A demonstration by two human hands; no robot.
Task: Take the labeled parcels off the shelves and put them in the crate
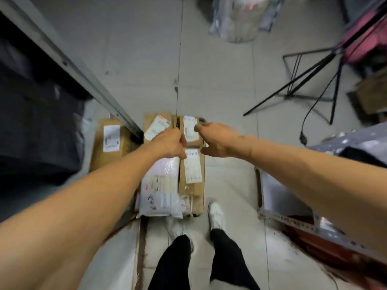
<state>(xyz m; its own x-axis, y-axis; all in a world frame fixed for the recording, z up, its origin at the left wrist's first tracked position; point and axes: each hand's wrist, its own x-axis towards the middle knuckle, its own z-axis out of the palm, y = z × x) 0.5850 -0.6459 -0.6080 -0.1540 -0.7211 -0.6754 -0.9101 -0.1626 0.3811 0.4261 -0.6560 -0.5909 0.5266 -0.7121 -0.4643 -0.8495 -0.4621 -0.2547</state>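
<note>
Several parcels (165, 185) already piled at 12 o'clock from shoes (216, 215); crate hidden. More left: box (111, 141) at 9 o'clock. Left hand (169, 143) curled, grip unclear; right hand (217, 141) loose, empty.

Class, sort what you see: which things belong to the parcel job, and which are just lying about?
Job: left hand, right hand, labelled brown box, white bag.
Lying about: tripod, cable.

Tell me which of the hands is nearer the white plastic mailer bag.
Left. The left hand is at the white plastic mailer bag's far edge; the right hand is farther right, over a brown cardboard box.
</note>
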